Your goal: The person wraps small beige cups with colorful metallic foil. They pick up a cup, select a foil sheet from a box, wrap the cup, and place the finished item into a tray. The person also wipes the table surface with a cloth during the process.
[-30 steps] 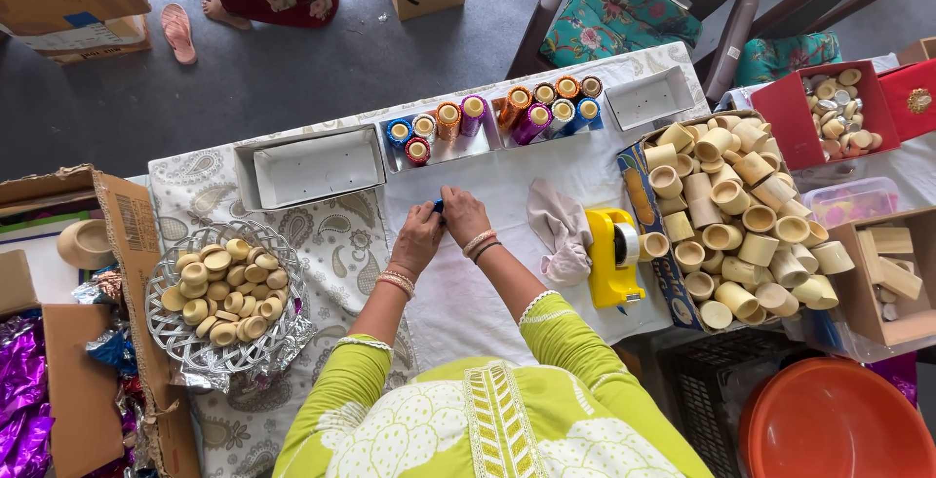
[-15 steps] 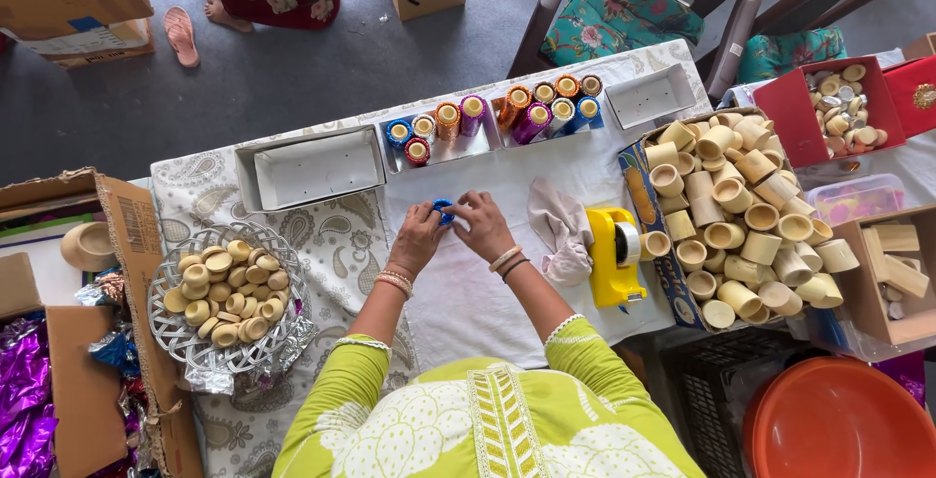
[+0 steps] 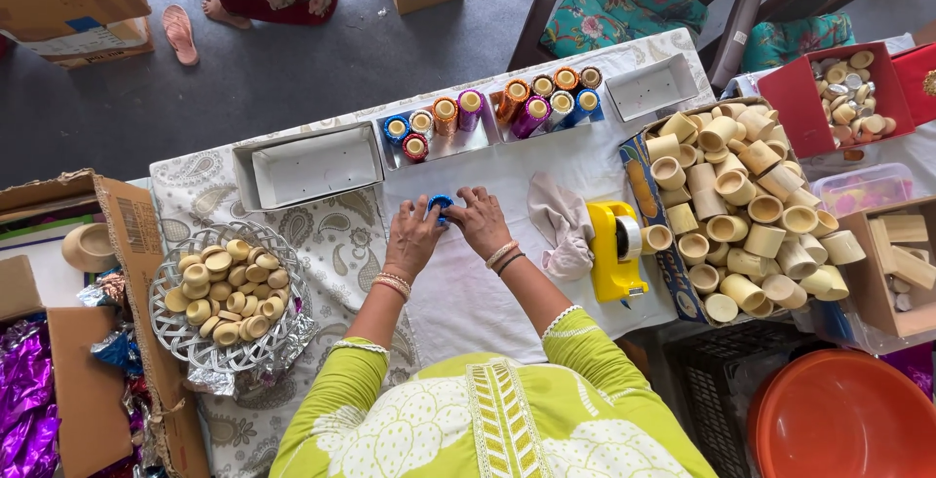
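Observation:
My left hand (image 3: 414, 237) and my right hand (image 3: 480, 221) meet over the white cloth in the middle of the table. Together they grip a small blue foil-covered piece (image 3: 440, 204), mostly hidden by the fingers. Just beyond the hands, a white tray (image 3: 393, 153) holds foil-wrapped cups in blue, red, orange and purple. A silver wire basket (image 3: 172, 329) of small tan wooden discs sits to the left of my left arm.
An empty white tray (image 3: 310, 167) lies at the back left, another white tray (image 3: 651, 87) at the back right. A yellow tape dispenser (image 3: 616, 250) and a crumpled cloth (image 3: 561, 222) lie right of my hands. An open box (image 3: 670, 264) of tan cups, a red box (image 3: 786, 96) and an orange basin (image 3: 843, 421) stand further right.
Both hands have closed in around the blue piece and shifted slightly toward me; the fingers have turned it between them.

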